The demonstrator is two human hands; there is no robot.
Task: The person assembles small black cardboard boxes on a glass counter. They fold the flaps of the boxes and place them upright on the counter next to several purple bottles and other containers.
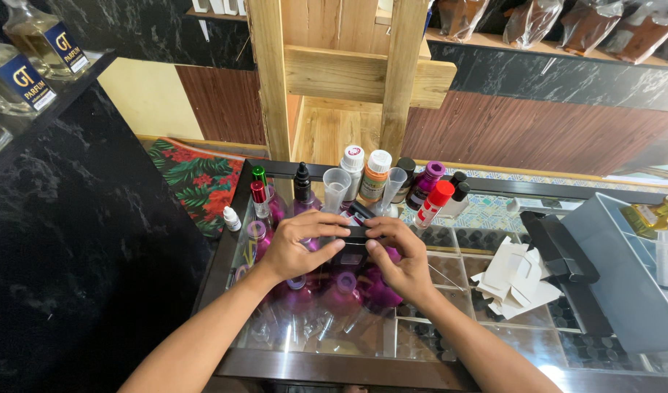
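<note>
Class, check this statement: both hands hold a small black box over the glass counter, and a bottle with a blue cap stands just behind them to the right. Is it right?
Not quite: the cap is red, not blue. The head view shows the left hand and right hand on the small black box over the glass counter, with the red-capped bottle behind to the right.

My left hand [302,244] and right hand [398,255] cover most of the small black box [354,234] between them, so its shape and contents cannot be told; both my forearms run off the bottom edge; the glass bottles [28,54] at upper left are cropped by the frame; the yellow bottle [657,212] at right is cut off too; the bagged goods [566,22] on the top shelf lose their tops.
</note>
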